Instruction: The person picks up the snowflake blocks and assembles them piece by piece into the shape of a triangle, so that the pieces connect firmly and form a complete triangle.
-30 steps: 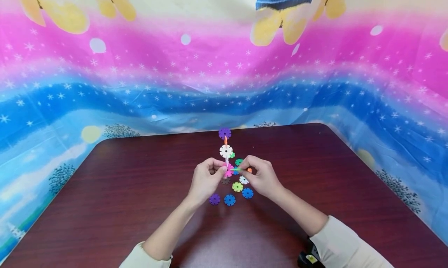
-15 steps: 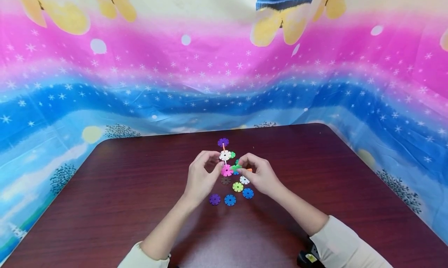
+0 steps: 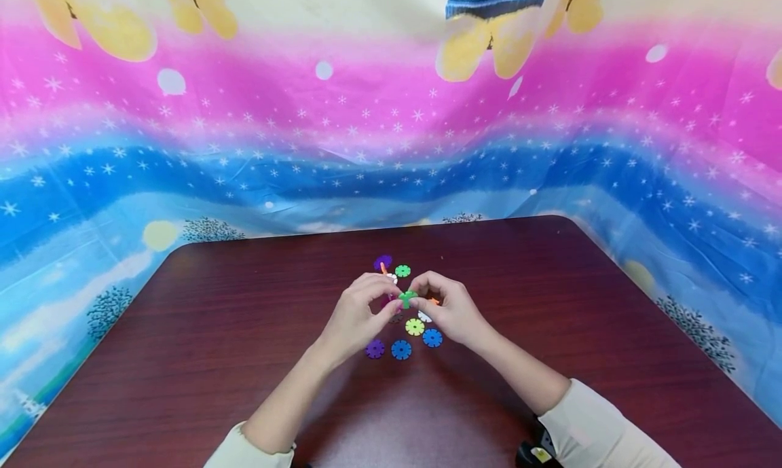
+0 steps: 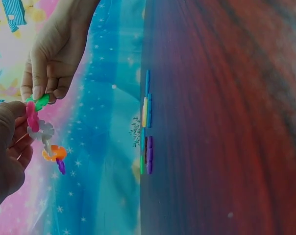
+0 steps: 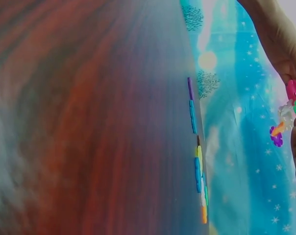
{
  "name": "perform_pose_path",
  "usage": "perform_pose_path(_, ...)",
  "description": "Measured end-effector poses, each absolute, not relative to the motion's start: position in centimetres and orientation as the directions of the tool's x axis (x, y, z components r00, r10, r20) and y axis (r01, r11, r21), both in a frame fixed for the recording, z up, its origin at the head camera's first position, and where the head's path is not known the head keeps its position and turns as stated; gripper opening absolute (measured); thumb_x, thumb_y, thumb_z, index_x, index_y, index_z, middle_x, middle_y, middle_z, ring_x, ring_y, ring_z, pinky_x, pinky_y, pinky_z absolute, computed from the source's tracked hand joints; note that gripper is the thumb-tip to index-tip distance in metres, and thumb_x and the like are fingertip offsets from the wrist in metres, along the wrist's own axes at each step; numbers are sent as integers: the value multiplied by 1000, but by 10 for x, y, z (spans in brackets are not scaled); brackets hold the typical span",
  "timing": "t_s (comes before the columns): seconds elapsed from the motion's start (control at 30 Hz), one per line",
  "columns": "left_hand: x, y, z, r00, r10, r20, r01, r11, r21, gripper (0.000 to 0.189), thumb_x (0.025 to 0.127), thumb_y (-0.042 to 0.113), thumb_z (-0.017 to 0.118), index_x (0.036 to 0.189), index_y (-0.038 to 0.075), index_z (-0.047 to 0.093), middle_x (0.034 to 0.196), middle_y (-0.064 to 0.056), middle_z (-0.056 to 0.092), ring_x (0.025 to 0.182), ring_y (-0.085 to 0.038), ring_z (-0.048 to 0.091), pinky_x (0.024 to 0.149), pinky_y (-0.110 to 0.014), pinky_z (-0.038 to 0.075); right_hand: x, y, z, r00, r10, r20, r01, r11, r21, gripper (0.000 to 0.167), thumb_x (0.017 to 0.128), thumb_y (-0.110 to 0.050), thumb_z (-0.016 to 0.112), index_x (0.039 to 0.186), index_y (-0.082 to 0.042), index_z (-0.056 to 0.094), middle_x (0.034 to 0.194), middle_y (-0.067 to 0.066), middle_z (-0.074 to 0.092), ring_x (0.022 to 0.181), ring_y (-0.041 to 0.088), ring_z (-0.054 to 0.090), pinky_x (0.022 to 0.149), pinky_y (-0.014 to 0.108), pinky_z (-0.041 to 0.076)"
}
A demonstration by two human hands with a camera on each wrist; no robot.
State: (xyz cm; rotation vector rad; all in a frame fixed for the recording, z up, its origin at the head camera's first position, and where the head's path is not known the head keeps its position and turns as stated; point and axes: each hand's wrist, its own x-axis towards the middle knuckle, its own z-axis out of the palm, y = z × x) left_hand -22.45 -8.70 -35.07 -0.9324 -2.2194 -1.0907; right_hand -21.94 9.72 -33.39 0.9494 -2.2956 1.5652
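My left hand pinches the pink notched plastic disc at the near end of a chain of interlocking discs. Beyond the pink one come white discs, an orange disc and a purple disc at the far tip. A green notched disc is between thumb and fingers of my right hand, meeting the pink disc's edge in the left wrist view. Both hands are raised above the table, fingertips close together. In the head view the left fingers mostly cover the pink disc.
Loose discs lie flat on the dark red table: a green disc, a yellow-green disc, two blue ones, a purple disc, and white and orange ones partly behind the right hand. A printed cloth hangs behind the table.
The chain has tilted, its purple end moving left and lower in the head view. The left fingers have shifted over the pink disc, and the green disc now shows its face.
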Motion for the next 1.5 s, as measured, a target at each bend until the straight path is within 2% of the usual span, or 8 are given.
perform_pose_path(0.2, -224, -88, -351, -633, 388, 670, 763, 456, 457, 8, 78, 4, 73, 84, 7, 68, 83, 2, 62, 89, -11, 53, 80, -27, 45, -221, 97, -337, -786, -403, 469, -577, 205, -791, 9, 83, 10, 61, 89, 5, 57, 79, 19, 60, 68, 39, 54, 59, 25, 47)
perform_pose_path(0.33, -224, -88, -351, -626, 392, 675, 768, 460, 445, 8, 78, 2, 72, 82, 7, 68, 80, 3, 60, 82, -14, 53, 72, -27, 44, -235, 101, -351, -786, -406, 465, -576, 209, -791, 10, 84, 6, 61, 92, 3, 58, 80, 15, 60, 67, 27, 55, 58, 26, 47)
perform_pose_path(0.4, -224, -89, -352, -625, 386, 678, 768, 461, 446, 7, 78, 2, 72, 81, 7, 67, 79, 4, 60, 81, -15, 53, 73, -27, 44, -243, 104, -359, -792, -401, 461, -571, 214, -793, 9, 86, 1, 62, 94, 1, 59, 80, 11, 60, 67, 21, 54, 58, 27, 47)
perform_pose_path(0.5, -224, -91, -353, -633, 372, 679, 760, 466, 454, 7, 78, 1, 72, 80, 6, 67, 77, 4, 59, 81, -15, 53, 75, -28, 44, -252, 109, -362, -808, -384, 446, -552, 231, -801, 9, 89, -6, 61, 95, -1, 60, 80, 6, 59, 66, 20, 53, 57, 26, 46)
perform_pose_path(0.73, -224, -93, -352, -649, 357, 671, 745, 477, 467, 5, 79, 3, 71, 80, 6, 67, 76, 4, 58, 84, -14, 53, 78, -30, 45, -273, 118, -369, -870, -393, 297, -458, 421, -783, 10, 87, -8, 63, 95, -3, 61, 82, 3, 60, 72, 20, 55, 62, 29, 48)
perform_pose_path(1.03, -223, -93, -353, -660, 343, 669, 732, 492, 470, 9, 76, 1, 73, 79, 7, 66, 76, 4, 58, 85, -12, 53, 79, -31, 45, -300, 126, -385, -908, -407, 95, -361, 650, -669, 16, 85, -7, 65, 99, 0, 63, 85, 2, 60, 78, 17, 55, 67, 30, 48)
perform_pose_path(1.23, -222, -90, -353, -658, 351, 667, 736, 487, 470, 9, 77, 2, 73, 80, 8, 67, 77, 4, 59, 86, -12, 53, 79, -30, 46, -312, 130, -392, -919, -393, 31, -328, 719, -613, 20, 83, -6, 67, 102, 0, 64, 88, 5, 60, 79, 19, 54, 68, 30, 48)
perform_pose_path(1.5, -222, -92, -353, -662, 355, 660, 733, 488, 473, 9, 78, 2, 72, 79, 10, 66, 76, 6, 59, 85, -9, 52, 81, -29, 45, -324, 134, -397, -933, -360, -11, -305, 804, -510, 27, 81, -10, 71, 105, 0, 66, 98, 10, 57, 90, 24, 53, 78, 36, 47)
